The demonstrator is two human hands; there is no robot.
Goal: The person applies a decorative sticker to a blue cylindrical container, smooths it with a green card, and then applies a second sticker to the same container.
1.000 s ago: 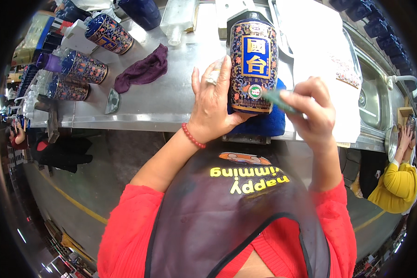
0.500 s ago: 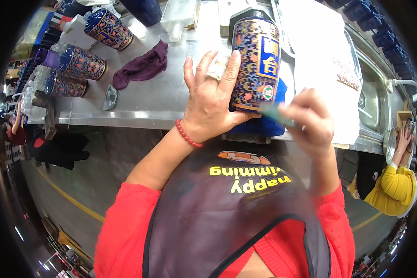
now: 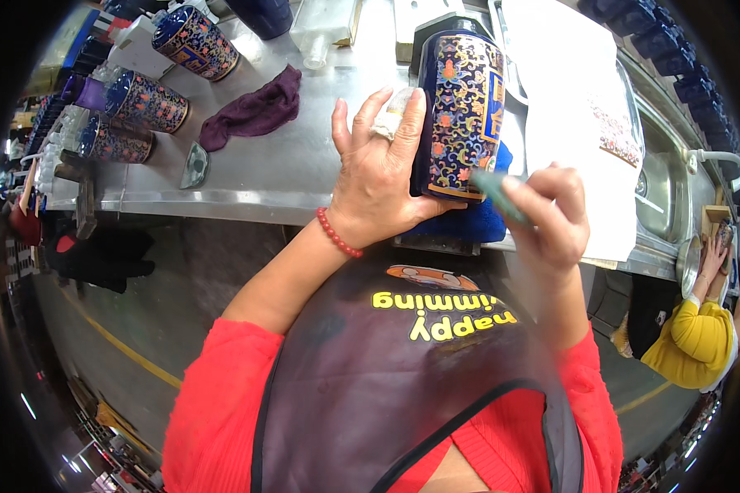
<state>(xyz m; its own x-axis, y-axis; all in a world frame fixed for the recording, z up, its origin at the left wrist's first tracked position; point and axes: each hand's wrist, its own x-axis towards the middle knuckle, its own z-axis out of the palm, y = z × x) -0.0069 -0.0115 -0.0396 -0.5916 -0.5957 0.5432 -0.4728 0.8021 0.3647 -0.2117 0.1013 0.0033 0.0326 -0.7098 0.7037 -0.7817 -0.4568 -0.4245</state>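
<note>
A dark blue bottle [image 3: 460,115] with a colourful floral pattern lies on its side on a blue cloth [image 3: 493,226], its neck pointing away from me. My left hand [image 3: 378,160] steadies it, the index finger along its left side and the thumb at its base. The other fingers stick out, and one finger has a white wrapping [image 3: 389,115]. In my right hand [image 3: 551,209], closed fingers pinch a flat green scraper [image 3: 499,195]. The scraper's tip meets the bottle's lower right edge, near the base.
Left on the metal table [image 3: 263,193] are a purple rag [image 3: 251,113], a second green scraper [image 3: 195,167] and several patterned bottles [image 3: 197,41]. White paper [image 3: 563,99] spreads on the right, before a sink [image 3: 658,172]. A person in yellow [image 3: 695,337] works far right.
The bottle has rolled to the right under my left hand, so its lettered panel now faces the right side. My right hand has shifted slightly, with the scraper still in its fingers.
</note>
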